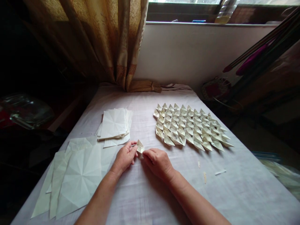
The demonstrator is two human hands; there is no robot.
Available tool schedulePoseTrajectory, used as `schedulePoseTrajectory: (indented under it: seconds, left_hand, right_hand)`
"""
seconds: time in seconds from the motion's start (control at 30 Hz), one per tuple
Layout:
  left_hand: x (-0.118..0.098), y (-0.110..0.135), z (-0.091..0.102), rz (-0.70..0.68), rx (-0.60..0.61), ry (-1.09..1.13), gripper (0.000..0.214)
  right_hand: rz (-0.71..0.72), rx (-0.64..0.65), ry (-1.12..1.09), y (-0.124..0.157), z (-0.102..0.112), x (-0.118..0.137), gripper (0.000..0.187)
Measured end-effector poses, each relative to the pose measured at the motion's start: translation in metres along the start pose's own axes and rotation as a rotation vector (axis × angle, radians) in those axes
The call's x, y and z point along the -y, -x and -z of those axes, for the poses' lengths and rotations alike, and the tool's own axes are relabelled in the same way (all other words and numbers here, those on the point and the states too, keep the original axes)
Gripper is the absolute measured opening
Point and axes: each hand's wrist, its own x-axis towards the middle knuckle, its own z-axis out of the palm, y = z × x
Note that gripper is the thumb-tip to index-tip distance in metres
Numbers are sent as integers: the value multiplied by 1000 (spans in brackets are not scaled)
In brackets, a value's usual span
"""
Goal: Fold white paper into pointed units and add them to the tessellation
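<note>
Between my two hands is a small folded paper boat, its pointed peak facing up. My left hand pinches its left side with thumb and fingers. At the other end, my right hand has its fingers closed on the boat's right corner. Many finished-looking paper boats of the same pale paper stand in close rows to the right. Left of my hands lies a stack of creased square sheets. Larger creased sheets overlap nearer to me, partly behind my left forearm.
A pale cloth covers the table. Small paper scraps lie right of my right forearm. A gold curtain hangs down to the table's far edge. On the window sill stands a bottle with some liquid.
</note>
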Motion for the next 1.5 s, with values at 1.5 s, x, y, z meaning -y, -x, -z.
schedulePoseTrajectory:
  seconds: [1.5]
  left_hand:
    - [8, -23, -7, -245, -185, -77, 34]
  right_hand:
    - [-365, -45, 507, -170, 47, -121, 29]
